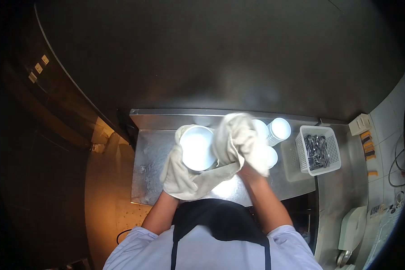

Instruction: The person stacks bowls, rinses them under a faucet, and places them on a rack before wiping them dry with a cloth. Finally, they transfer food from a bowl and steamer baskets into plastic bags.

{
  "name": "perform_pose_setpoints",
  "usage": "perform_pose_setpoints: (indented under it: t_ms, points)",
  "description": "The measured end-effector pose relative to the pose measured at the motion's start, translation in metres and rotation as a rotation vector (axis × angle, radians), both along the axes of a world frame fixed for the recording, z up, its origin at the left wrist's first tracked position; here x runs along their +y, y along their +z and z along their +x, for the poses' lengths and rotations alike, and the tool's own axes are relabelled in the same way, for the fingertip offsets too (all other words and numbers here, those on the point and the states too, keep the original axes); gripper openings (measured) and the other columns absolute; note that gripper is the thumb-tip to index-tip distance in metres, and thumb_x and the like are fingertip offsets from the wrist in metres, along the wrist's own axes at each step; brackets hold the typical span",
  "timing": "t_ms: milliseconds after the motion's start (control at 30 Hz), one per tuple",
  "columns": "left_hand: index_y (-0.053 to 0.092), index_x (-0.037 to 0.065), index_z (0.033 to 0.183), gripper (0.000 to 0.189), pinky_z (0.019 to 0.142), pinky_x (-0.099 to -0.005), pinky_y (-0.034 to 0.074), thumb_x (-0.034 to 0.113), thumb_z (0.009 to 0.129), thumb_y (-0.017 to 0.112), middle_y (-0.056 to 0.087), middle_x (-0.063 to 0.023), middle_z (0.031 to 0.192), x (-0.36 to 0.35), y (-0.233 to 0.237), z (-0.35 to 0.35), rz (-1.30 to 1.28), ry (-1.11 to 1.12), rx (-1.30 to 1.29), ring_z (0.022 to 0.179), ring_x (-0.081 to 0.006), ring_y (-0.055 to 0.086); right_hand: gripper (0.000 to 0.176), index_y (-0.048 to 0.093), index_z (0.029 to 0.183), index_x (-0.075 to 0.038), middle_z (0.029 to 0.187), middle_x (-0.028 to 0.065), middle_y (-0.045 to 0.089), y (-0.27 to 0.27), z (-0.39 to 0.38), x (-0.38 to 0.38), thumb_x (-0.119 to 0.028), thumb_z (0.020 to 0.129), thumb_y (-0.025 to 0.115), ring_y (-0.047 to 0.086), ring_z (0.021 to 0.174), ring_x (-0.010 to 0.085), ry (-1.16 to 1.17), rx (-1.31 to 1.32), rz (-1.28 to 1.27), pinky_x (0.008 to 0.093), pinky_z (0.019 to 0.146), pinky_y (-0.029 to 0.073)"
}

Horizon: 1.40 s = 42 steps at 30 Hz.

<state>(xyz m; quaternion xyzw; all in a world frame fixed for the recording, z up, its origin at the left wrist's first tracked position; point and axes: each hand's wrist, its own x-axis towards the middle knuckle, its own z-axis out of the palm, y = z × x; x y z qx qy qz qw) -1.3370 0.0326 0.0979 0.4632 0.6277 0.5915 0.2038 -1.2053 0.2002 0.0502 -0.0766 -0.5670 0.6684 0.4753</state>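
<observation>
A white bowl (197, 148) is held up over the steel counter, its round opening toward me. My left hand (168, 196) is wrapped in one end of a long off-white cloth (195, 183) and grips the bowl's left side through it. The cloth's other end is bunched over my right hand (253, 173), just right of the bowl. That end is smeared by motion. Cloth hides the fingers of both hands. Behind my right hand, white bowls stand in stacks (280, 129), partly covered by the cloth.
On the right of the steel counter (150, 168) stands a white perforated basket (334, 150) of metal cutlery (317, 150). A raised steel edge (175, 119) runs along the back against a dark wall (189, 58). Tiles and a pale appliance (353, 227) are at far right.
</observation>
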Motion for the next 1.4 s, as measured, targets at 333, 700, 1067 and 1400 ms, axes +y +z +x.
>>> perform_pose_setpoints:
  t_ms: [333, 700, 1067, 1400]
  points:
    - [0.048, 0.004, 0.139, 0.042, 0.106, -0.0382, 0.045, 0.023, 0.101, 0.048, 0.059, -0.0109, 0.128, -0.002, -0.124, 0.007, 0.007, 0.037, -0.567, 0.117, -0.0237, 0.058, 0.041, 0.059, 0.116, 0.000, 0.116, 0.0221, 0.062, -0.017, -0.025, -0.023, -0.019, 0.081, 0.069, 0.060, 0.108, 0.0425, -0.074, -0.554, 0.881, 0.0457, 0.091, 0.052]
    - [0.046, 0.010, 0.141, 0.045, 0.104, -0.0369, 0.045, 0.028, 0.100, 0.055, 0.056, -0.0083, 0.129, 0.017, -0.103, -0.005, 0.329, 0.101, -1.023, 0.120, -0.0203, 0.055, 0.036, 0.062, 0.124, -0.002, 0.115, 0.0125, 0.067, -0.041, 0.004, -0.008, -0.014, 0.089, 0.061, 0.066, 0.102, 0.0252, 0.052, -0.338, -0.106, 0.0366, 0.089, 0.053]
    - [0.032, 0.009, 0.148, 0.057, 0.103, -0.0386, 0.048, 0.020, 0.098, 0.058, 0.053, -0.0091, 0.129, -0.020, -0.158, 0.016, -0.008, 0.172, -0.731, 0.123, -0.0238, 0.052, 0.040, 0.058, 0.127, 0.001, 0.128, 0.0194, 0.058, -0.034, -0.028, -0.053, -0.024, 0.097, 0.054, 0.052, 0.126, 0.0380, 0.009, -0.401, 0.605, 0.0403, 0.108, 0.040]
    - [0.050, 0.004, 0.120, 0.036, 0.091, -0.0389, 0.050, 0.022, 0.092, 0.062, 0.057, -0.0119, 0.108, 0.025, -0.199, -0.028, -0.153, 0.519, -0.219, 0.105, -0.0258, 0.059, 0.044, 0.062, 0.115, 0.003, 0.101, 0.0138, 0.069, -0.112, -0.036, -0.062, -0.034, 0.105, 0.041, 0.066, 0.091, 0.0209, 0.299, -0.757, -0.439, 0.0367, 0.086, 0.051]
